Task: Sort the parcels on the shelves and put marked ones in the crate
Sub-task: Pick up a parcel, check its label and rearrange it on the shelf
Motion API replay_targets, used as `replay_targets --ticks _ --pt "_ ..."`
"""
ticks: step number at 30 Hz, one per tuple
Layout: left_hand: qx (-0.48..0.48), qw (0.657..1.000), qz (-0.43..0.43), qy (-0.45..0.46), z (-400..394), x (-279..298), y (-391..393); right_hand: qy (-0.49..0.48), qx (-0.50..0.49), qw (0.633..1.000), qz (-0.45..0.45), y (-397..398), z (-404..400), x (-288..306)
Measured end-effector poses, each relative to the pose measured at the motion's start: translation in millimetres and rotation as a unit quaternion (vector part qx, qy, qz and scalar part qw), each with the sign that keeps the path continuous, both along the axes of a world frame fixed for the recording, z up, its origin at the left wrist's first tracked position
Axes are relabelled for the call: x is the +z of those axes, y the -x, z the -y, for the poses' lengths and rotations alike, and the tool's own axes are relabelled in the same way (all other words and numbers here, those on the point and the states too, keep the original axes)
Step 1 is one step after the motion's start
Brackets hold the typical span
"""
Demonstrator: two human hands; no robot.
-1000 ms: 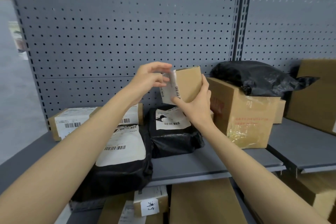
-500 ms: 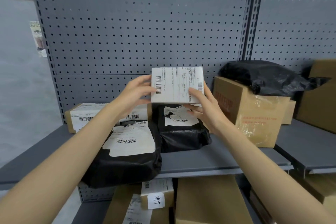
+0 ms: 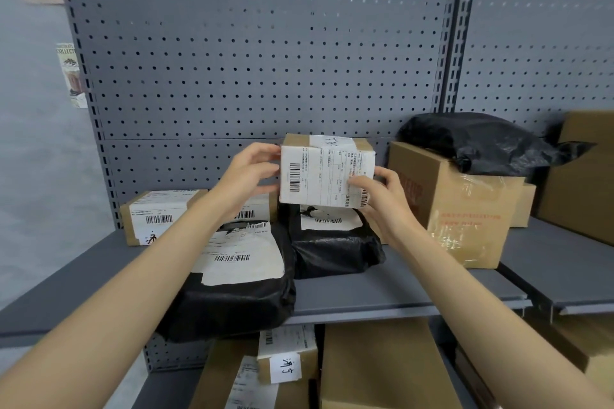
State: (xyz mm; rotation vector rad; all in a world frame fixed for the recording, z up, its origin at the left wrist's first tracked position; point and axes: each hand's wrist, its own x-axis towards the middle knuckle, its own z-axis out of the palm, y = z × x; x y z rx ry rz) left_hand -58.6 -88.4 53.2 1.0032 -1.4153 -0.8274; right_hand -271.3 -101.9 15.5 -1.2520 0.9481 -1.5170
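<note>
While you hold the small cardboard parcel (image 3: 327,173) up in front of the pegboard back panel (image 3: 252,60), both of your hands are on it: your left hand (image 3: 247,181) grips its left edge with thumb and fingers curled round, and your right hand (image 3: 378,196) pinches its lower right corner, thumb lying on the white shipping label. That label faces you, with one long barcode at its left and a shorter one at the lower right, and a handwritten mark shows on the tape across the parcel's top face. The parcel is lifted clear of the upper shelf (image 3: 382,289), above the parcels lying there.

On that shelf you can count two black poly bags with white labels: a large black bag (image 3: 239,289) at the front under your left forearm, and a smaller black bag (image 3: 332,242) just behind and to the right of it, directly below the held parcel. One flat labelled box (image 3: 156,217) lies against the back panel at the left, with a handwritten mark on its front. To the right stands one big taped carton (image 3: 465,209) with red print, and one crumpled unlabelled black bag (image 3: 481,143) rests on top of it. One more brown carton (image 3: 584,176) stands at the far right edge, on the neighbouring shelf bay.

On the lower shelf, a small marked box (image 3: 287,355) with a handwritten white sticker lies on a flat labelled package (image 3: 229,378), just beside one plain brown carton (image 3: 382,365)
</note>
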Motion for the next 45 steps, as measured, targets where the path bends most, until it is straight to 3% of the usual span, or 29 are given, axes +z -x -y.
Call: replay_targets --ticks 6,13,19,24,34,41,45 --pt "0.003 1.000 -0.014 -0.022 1.0 2.1 6.0 0.076 -0.054 0.994 -0.055 2.2 -9.0 11.1" --pt "-0.054 0.996 -0.050 -0.050 -2.0 -2.2 4.6 0.146 -0.049 0.986 -0.067 -1.6 -13.7 32.3" --pt "-0.003 0.998 0.050 0.029 -3.1 -6.1 -0.5 0.122 -0.037 0.991 -0.036 -5.1 -12.4 25.0" --pt "-0.033 0.994 0.094 0.043 -0.5 -6.2 -4.5 0.098 -0.020 0.995 -0.020 -6.6 -13.5 23.0" --pt "-0.072 0.995 0.034 -0.066 2.3 -7.0 5.7 0.136 0.039 0.987 -0.077 -12.9 -15.6 31.7" --pt "-0.047 0.997 0.057 -0.029 1.6 9.7 -4.2 0.076 0.071 0.994 -0.035 -10.3 -10.8 32.7" --pt "0.034 0.996 0.085 -0.021 4.3 14.8 -1.6 0.024 0.115 0.993 -0.004 -17.6 -8.7 29.9"
